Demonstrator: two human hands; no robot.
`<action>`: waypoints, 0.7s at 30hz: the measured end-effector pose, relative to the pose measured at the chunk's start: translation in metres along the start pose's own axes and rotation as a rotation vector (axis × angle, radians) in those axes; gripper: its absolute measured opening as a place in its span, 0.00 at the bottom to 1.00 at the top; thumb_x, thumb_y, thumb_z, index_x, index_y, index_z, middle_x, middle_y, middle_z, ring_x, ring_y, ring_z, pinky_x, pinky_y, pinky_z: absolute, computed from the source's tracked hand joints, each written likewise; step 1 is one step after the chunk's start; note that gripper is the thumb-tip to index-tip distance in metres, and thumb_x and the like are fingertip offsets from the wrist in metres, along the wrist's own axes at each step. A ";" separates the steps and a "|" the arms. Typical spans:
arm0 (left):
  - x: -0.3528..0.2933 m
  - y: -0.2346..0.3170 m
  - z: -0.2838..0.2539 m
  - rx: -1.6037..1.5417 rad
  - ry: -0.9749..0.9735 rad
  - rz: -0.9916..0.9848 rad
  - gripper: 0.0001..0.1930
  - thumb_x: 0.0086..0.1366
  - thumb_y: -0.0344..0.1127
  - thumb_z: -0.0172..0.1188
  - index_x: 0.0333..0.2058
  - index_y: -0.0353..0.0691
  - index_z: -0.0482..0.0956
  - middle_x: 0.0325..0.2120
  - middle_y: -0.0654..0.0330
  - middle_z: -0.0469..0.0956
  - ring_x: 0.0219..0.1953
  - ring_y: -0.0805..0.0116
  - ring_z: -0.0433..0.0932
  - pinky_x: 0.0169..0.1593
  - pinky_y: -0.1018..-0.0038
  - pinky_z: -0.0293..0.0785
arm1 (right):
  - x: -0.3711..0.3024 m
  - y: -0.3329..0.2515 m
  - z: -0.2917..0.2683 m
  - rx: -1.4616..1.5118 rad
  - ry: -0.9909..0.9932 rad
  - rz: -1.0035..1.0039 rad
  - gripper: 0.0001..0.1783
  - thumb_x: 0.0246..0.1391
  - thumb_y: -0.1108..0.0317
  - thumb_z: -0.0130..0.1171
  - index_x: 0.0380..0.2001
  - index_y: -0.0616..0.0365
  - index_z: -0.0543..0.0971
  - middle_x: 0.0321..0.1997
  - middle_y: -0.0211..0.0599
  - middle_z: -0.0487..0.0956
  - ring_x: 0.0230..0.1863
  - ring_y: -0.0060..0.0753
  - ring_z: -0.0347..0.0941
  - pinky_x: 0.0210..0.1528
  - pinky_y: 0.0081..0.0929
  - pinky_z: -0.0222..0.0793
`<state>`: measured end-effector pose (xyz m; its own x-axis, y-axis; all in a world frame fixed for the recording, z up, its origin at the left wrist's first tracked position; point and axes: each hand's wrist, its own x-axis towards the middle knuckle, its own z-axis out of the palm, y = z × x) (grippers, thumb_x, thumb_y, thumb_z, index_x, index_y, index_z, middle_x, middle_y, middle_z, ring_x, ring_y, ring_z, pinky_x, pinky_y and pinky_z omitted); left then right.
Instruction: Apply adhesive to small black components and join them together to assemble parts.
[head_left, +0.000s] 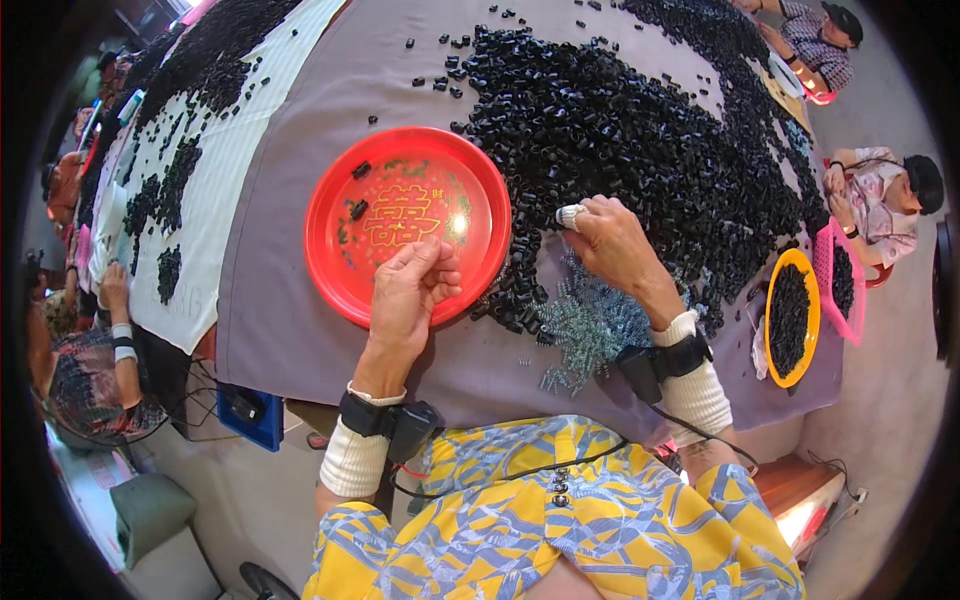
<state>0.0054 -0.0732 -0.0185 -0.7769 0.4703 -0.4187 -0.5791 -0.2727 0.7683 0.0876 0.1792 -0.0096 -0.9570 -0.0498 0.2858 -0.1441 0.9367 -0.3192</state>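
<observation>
While the left hand hovers over the near part of a round red tray, its fingers are curled in narrowly, thumb close to the index finger — whether anything is pinched between them cannot be told. The tray, decorated with gold characters, sits on a grey-purple tablecloth; two small black pieces lie toward its left side.

To the tray's right, the right hand reaches to the near edge of a large heap of small, shiny black pieces. Its fingers are bent closely together, with a white wrapping on one; what they may hold cannot be made out. Just below this hand lies a loose pile of thin, bluish-grey coil springs.

Farther right, a yellow basket full of black pieces stands beside a pink basket holding more. Beyond them, at the right edge, sits a person in a pale patterned shirt and dark cap.
</observation>
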 end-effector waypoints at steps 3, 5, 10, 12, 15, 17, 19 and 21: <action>0.001 -0.002 0.005 0.048 -0.042 -0.004 0.11 0.66 0.38 0.53 0.34 0.35 0.75 0.26 0.60 0.76 0.27 0.72 0.76 0.33 0.77 0.75 | 0.005 0.000 0.008 -0.056 -0.044 -0.062 0.06 0.40 0.72 0.60 0.26 0.57 0.76 0.27 0.36 0.71 0.34 0.39 0.67 0.37 0.34 0.62; 0.004 -0.004 0.012 0.062 -0.064 0.006 0.10 0.66 0.37 0.53 0.34 0.35 0.75 0.27 0.60 0.77 0.27 0.73 0.76 0.33 0.77 0.75 | 0.010 -0.006 0.012 -0.107 -0.078 -0.108 0.07 0.39 0.72 0.60 0.26 0.56 0.77 0.28 0.34 0.71 0.35 0.38 0.66 0.38 0.33 0.61; 0.005 -0.008 0.034 0.084 -0.122 -0.035 0.09 0.66 0.35 0.52 0.35 0.35 0.76 0.28 0.60 0.77 0.26 0.74 0.76 0.32 0.78 0.75 | 0.010 0.003 0.029 -0.176 -0.012 -0.220 0.11 0.35 0.69 0.62 0.28 0.54 0.77 0.29 0.33 0.70 0.37 0.36 0.64 0.41 0.34 0.59; 0.007 -0.009 0.040 0.100 -0.130 -0.037 0.10 0.65 0.36 0.55 0.33 0.35 0.77 0.26 0.62 0.78 0.26 0.77 0.75 0.31 0.81 0.75 | 0.007 0.005 0.021 -0.140 -0.015 -0.202 0.12 0.36 0.68 0.63 0.28 0.56 0.76 0.29 0.34 0.70 0.37 0.36 0.65 0.41 0.34 0.59; 0.011 -0.014 0.047 0.142 -0.138 -0.052 0.09 0.66 0.34 0.53 0.37 0.34 0.76 0.29 0.59 0.78 0.28 0.73 0.77 0.34 0.78 0.76 | -0.002 0.007 0.006 0.012 0.035 -0.150 0.14 0.36 0.66 0.64 0.28 0.58 0.76 0.29 0.36 0.72 0.38 0.38 0.65 0.43 0.35 0.60; 0.012 -0.016 0.062 0.162 -0.156 -0.052 0.09 0.66 0.34 0.53 0.38 0.34 0.75 0.30 0.59 0.78 0.29 0.73 0.77 0.34 0.77 0.76 | -0.004 0.006 -0.007 0.211 0.134 -0.114 0.16 0.37 0.64 0.65 0.28 0.61 0.75 0.29 0.39 0.73 0.37 0.41 0.66 0.42 0.36 0.61; 0.012 -0.018 0.075 0.145 -0.240 -0.058 0.11 0.66 0.34 0.53 0.42 0.33 0.75 0.31 0.58 0.78 0.30 0.71 0.78 0.36 0.74 0.77 | 0.001 -0.003 -0.022 0.293 0.162 -0.135 0.16 0.37 0.64 0.66 0.29 0.62 0.75 0.29 0.39 0.73 0.36 0.41 0.66 0.41 0.35 0.61; 0.017 -0.021 0.077 0.101 -0.320 -0.077 0.11 0.66 0.33 0.54 0.42 0.33 0.75 0.31 0.58 0.78 0.30 0.71 0.78 0.37 0.74 0.77 | 0.007 -0.006 -0.027 0.346 0.140 -0.190 0.17 0.37 0.65 0.66 0.31 0.61 0.76 0.30 0.39 0.74 0.36 0.41 0.68 0.41 0.34 0.63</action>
<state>0.0231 0.0048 -0.0045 -0.6054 0.7303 -0.3166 -0.5935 -0.1491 0.7909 0.0885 0.1828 0.0187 -0.8651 -0.1405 0.4815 -0.4139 0.7423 -0.5270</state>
